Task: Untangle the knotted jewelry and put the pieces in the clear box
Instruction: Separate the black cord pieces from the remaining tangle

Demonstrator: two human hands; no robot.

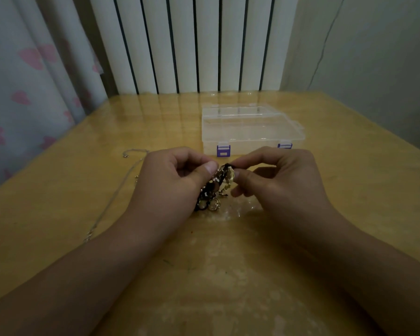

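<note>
A knotted bundle of jewelry [216, 190], black cord mixed with gold chain and rings, hangs between my hands just above the table. My left hand [170, 180] pinches its upper left side with thumb and curled fingers. My right hand [277, 175] pinches the top of the bundle between thumb and forefinger. The clear box [250, 128] with purple latches lies closed on the table just beyond my hands. A thin silver chain [117, 192] lies loose on the table left of my left hand.
The wooden table [228, 263] has a glossy top, with its left edge near a curtain [29, 93] printed with pink hearts. A white ribbed radiator [192, 44] stands behind the table's far edge. A wall [374, 57] rises to the right.
</note>
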